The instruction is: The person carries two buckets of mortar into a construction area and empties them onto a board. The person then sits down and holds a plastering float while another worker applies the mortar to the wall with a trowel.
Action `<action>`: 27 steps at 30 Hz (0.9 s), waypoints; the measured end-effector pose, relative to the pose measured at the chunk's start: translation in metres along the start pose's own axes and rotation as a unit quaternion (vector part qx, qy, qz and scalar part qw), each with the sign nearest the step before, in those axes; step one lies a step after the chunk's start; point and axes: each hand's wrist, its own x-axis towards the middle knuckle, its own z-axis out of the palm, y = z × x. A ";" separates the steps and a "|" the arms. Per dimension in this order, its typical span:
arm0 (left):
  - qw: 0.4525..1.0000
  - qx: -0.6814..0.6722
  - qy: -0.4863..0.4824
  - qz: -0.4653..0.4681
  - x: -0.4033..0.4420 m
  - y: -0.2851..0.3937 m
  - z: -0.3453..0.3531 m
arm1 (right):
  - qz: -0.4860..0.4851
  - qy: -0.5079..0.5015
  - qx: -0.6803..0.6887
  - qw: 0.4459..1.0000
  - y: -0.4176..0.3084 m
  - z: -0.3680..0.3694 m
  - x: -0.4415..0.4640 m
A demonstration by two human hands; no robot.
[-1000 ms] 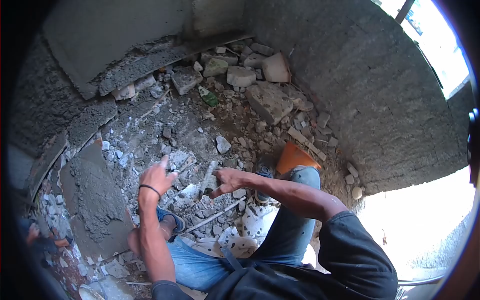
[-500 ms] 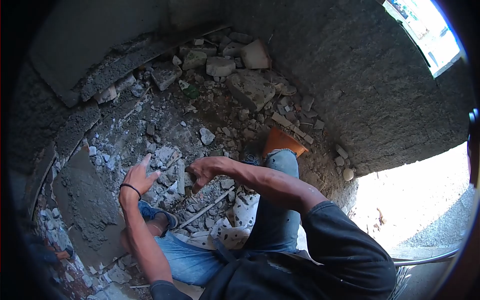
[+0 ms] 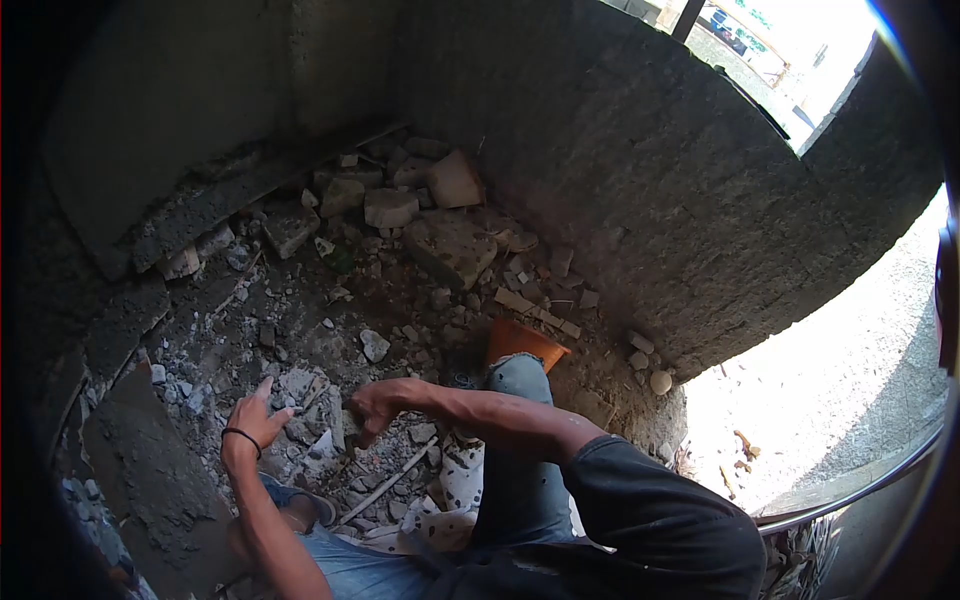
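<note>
Orange against grey rubble, a container [image 3: 525, 345] sits just beyond the bent, denim-clad knee [image 3: 520, 385] of a person working bare-handed, seen from the head camera. Left of the container, the right hand [image 3: 375, 408] reaches down with fingers curled beside a long grey chunk [image 3: 335, 415]; whether it grips anything cannot be told. Farther left, across the chunk, the left hand [image 3: 257, 418] is open, fingers spread, apparently holding nothing. The step appears to be handling debris at ground level; a firm hold on the chunk would call for fingertips worked around its edges, past the loose stones crowding it. Nearer the wearer than the container, a pale rod [image 3: 390, 485] and spotted white sheeting [image 3: 462, 475] clutter the space below the right hand. Just behind the container lies a pale strip [image 3: 538, 313]; beyond that, a broad slab [image 3: 450, 248].
</note>
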 end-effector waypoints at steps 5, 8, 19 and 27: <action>1.000 0.004 0.010 0.017 0.001 -0.006 0.006 | 0.010 0.000 0.011 1.000 -0.021 -0.010 -0.017; 0.999 0.000 -0.031 -0.028 -0.001 0.000 -0.001 | 0.112 -0.045 -0.084 0.989 -0.030 -0.015 -0.009; 1.000 0.012 -0.016 -0.022 0.000 -0.011 0.006 | 0.092 -0.015 -0.078 0.993 -0.014 -0.008 0.001; 0.998 -0.017 -0.023 -0.053 -0.003 -0.009 0.004 | 0.127 -0.048 -0.037 0.990 -0.053 -0.020 -0.003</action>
